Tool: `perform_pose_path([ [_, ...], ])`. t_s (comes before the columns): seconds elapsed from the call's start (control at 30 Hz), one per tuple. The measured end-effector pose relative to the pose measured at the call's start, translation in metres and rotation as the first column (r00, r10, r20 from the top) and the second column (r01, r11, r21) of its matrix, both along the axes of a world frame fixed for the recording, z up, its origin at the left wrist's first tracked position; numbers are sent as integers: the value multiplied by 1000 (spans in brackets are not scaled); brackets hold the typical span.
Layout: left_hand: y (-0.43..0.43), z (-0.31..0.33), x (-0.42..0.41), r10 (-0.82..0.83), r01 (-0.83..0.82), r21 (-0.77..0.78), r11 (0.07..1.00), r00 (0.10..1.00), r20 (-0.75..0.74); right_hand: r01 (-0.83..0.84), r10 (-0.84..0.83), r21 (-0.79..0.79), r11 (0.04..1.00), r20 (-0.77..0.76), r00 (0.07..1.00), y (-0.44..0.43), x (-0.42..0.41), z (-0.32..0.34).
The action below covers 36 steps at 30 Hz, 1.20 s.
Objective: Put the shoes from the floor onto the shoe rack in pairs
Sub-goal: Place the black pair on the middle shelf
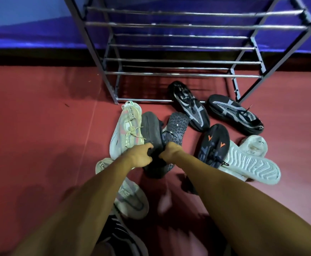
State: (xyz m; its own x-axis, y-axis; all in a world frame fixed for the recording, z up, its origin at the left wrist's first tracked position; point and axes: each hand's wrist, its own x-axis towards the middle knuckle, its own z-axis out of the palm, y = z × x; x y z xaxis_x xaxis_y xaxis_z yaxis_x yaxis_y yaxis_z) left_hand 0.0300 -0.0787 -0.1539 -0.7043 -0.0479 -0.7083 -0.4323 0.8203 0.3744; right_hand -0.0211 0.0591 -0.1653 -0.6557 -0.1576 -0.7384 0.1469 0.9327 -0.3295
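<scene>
You're indoors, and this reads as a home, most likely a plain room edge or an entry spot. Right ahead of you stands a metal shoe rack (184,60) of thin bars on a dark frame, set before a blue-violet painted wall (30,24) with a black band (40,58) along its foot. Under you runs a smooth red floor (40,117), glossy enough to carry soft shadows. And there's the household footwear, tumbled in a loose heap by the rack's feet: a pale knit sneaker (127,126), a dark grey pair (151,126), two black mesh shoes (189,106) and a white shoe (252,167) lying sole up. They're everyday trainers in mixed makes and colours.
</scene>
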Motion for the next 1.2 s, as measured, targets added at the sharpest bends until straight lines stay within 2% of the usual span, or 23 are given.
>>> perform_pose_path([
  [0.13,-3,18,-3,-24,24,-1,1000,999,-32,18,-11,-146,989,48,999,4,-10,32],
  [0.27,-7,55,-4,-147,135,-107,985,983,-107,165,-150,-331,929,72,986,11,-23,82],
  [0.4,-12,102,-7,-203,181,-135,974,963,-175,287,-244,-426,858,154,957,17,-37,134],
  [0.53,-15,153,-10,-174,160,-66,985,909,-380,345,-233,-459,819,284,930,22,-46,192],
  [0.6,-16,182,-13,-141,133,-50,990,873,-467,362,-241,-480,799,296,924,26,-47,223],
  [0.73,-20,237,-27,-52,49,-20,999,868,-494,246,-245,-522,817,72,967,31,-53,274],
  [0.83,-24,278,-39,-8,-8,-29,1000,846,-533,128,-171,-539,833,-30,985,39,-61,305],
  [0.9,-24,302,-43,47,-31,41,999,852,-522,17,-116,-519,855,-159,981,46,-66,318],
  [0.97,-21,320,-44,155,-63,195,979,850,-504,-101,-51,-473,875,-299,953,50,-68,321],
  [1.07,-15,332,-41,243,-103,318,942,866,-438,-171,16,-473,864,-314,949,52,-65,314],
  [1.2,-18,313,-39,261,-104,394,913,893,-367,-79,-77,-524,848,-269,960,52,-65,300],
])
